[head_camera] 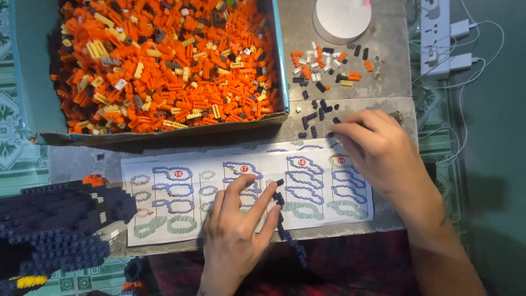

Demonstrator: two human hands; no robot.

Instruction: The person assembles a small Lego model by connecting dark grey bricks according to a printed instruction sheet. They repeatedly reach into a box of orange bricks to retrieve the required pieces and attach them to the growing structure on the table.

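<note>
My left hand [236, 230] rests on a paper instruction sheet [329, 189], with its thumb and fingers on a thin curved strip of dark blue small bricks [282, 216] that runs down past the table's edge. My right hand [378, 148] reaches toward several loose dark blue bricks [315, 116] on the grey tabletop, fingertips pinched near them. Whether it holds a brick is hidden by the fingers.
A shallow blue-rimmed box [281, 66] full of orange, yellow and dark bricks fills the back left. A small heap of sorted bricks [326, 66] lies beside a white round object [342, 19]. A dark blue built model [55, 225] sits front left. A power strip [435, 38] is at right.
</note>
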